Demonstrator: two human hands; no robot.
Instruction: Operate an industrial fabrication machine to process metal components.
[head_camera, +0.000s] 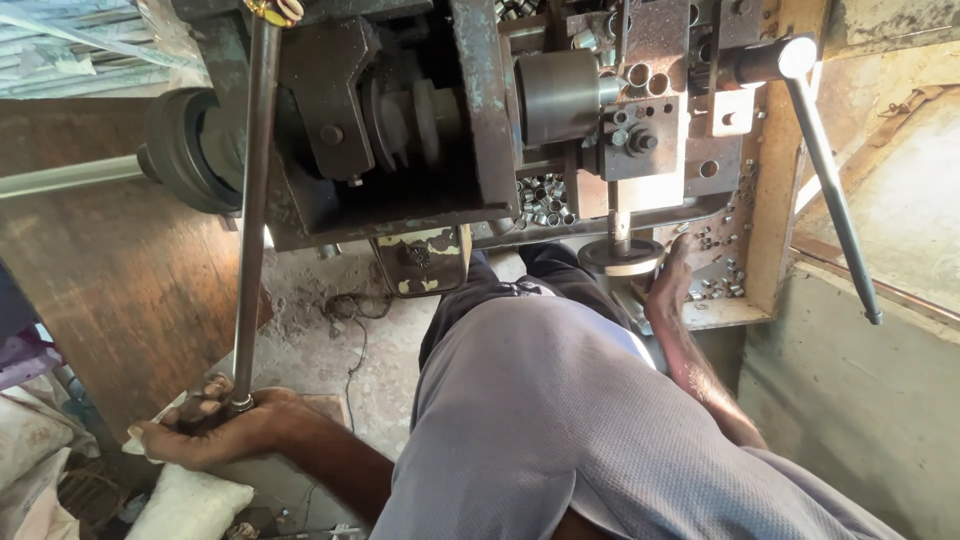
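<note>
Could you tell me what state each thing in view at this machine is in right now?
Left hand: closed around the lower end of the long lever.
Long lever: gripped, running up to the machine top.
Right hand: resting at the round handwheel.
Round handwheel: touched by the right hand.
Right handle bar: untouched, hanging down.
Small metal rings: piled loose in the machine tray.

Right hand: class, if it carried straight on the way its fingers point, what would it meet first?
The right hand points up at the round black-and-white wheel under the machine's spindle; it seems already touching it, though depth is unclear.
</note>
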